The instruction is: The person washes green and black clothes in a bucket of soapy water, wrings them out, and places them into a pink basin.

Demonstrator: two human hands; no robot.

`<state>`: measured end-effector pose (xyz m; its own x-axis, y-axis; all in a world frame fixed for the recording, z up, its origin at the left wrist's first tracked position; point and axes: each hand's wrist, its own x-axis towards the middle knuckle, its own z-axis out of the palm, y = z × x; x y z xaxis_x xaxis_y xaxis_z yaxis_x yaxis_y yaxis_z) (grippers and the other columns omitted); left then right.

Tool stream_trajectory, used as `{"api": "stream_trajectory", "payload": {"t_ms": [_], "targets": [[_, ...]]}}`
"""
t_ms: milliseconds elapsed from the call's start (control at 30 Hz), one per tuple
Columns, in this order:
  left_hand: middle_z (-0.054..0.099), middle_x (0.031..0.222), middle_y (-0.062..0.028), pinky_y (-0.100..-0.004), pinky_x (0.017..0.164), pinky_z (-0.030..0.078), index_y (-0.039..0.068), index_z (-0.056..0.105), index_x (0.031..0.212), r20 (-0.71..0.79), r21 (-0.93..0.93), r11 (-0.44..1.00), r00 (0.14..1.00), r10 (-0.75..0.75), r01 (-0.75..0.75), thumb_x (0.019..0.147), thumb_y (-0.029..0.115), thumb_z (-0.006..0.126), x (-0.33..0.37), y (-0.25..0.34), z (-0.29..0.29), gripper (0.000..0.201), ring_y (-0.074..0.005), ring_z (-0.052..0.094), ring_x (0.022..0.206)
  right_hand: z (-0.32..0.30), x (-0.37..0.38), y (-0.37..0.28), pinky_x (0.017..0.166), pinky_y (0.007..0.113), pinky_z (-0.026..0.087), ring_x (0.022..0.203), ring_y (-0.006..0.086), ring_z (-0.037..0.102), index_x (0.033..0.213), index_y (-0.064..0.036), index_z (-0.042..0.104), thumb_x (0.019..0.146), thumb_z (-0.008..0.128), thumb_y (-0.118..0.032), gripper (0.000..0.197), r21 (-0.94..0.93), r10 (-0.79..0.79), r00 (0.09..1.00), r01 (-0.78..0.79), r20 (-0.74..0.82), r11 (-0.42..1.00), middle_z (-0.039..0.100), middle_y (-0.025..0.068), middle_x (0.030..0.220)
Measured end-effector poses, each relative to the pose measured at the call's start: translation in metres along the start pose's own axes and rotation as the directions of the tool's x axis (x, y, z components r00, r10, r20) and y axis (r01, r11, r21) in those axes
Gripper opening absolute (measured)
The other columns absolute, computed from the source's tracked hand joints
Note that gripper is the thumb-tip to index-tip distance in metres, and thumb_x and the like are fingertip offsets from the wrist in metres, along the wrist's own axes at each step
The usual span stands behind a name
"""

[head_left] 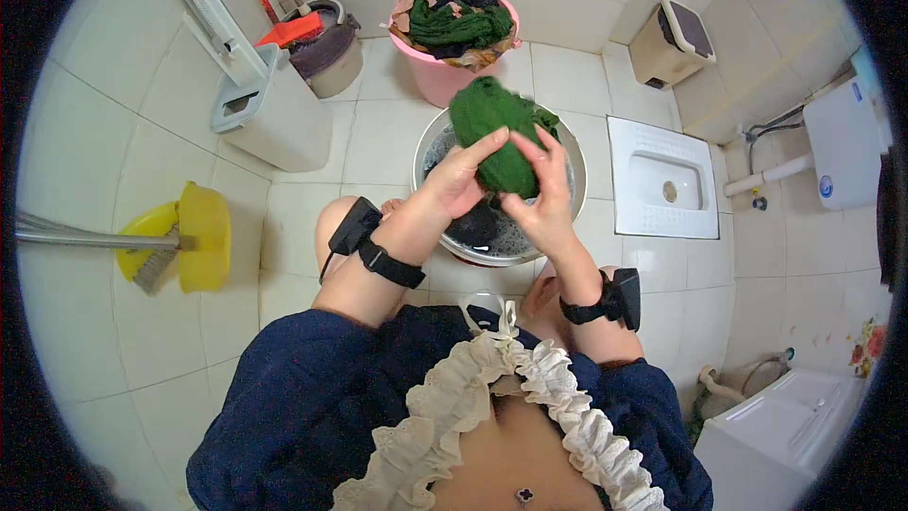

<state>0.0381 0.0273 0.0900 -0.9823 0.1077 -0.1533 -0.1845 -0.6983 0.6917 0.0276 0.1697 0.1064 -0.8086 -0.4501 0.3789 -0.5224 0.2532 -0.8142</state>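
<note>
A wet-looking dark green knitted cloth is bunched up over a round metal basin. My left hand grips it from the left, thumb across its front. From the right, my right hand holds the same bundle with bent fingers. Which garment it is, I cannot tell. Below the hands, the basin contains sudsy water and a dark cloth, partly hidden by the green one.
Behind the basin stands a pink bucket heaped with clothes. A squat toilet is set into the floor at right; a lidded bin sits beyond it. Mop buckets and a yellow dustpan are at left.
</note>
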Motion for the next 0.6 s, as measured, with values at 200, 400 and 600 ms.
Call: {"api": "stream_trajectory", "payload": {"t_ms": [200,400,600], "targets": [[0.055,0.107,-0.013,-0.0373,0.084,0.045,0.0,0.045,0.114,0.001,-0.137,0.991,1.0,0.005,-0.005,0.078,0.023,0.053,0.007,0.05,-0.02,0.044,-0.0241,0.056,0.094,0.008,-0.001,-0.021,0.094,0.04,0.033,0.116,0.0355,0.037,0.119,-0.0067,0.045,0.068,0.067,-0.017,0.057,0.001,-0.127,0.992,0.127,0.024,0.992,0.033,0.0219,0.129],[0.057,0.097,-0.012,-0.0312,0.075,0.048,-0.002,0.051,0.104,-0.163,0.436,0.882,0.949,0.271,-0.177,0.073,0.019,0.06,0.069,0.14,-0.057,0.039,-0.0182,0.058,0.085,0.004,-0.015,0.03,0.068,0.025,0.046,0.075,0.0119,0.057,0.101,-0.0011,0.056,0.077,0.06,-0.009,0.025,0.326,0.452,0.892,-0.429,0.005,0.842,0.062,0.0086,0.086],[0.054,0.104,-0.0134,-0.0392,0.081,0.041,0.012,0.051,0.113,-0.022,0.998,-0.036,0.903,0.429,0.042,0.06,0.019,0.066,0.2,0.163,-0.152,0.055,-0.0262,0.054,0.095,-0.01,-0.011,0.029,0.064,0.022,0.045,0.069,0.0081,0.055,0.096,-0.0002,0.058,0.079,0.059,-0.007,0.019,0.229,0.499,0.866,-0.481,-0.027,0.846,0.062,0.0063,0.08]]}}
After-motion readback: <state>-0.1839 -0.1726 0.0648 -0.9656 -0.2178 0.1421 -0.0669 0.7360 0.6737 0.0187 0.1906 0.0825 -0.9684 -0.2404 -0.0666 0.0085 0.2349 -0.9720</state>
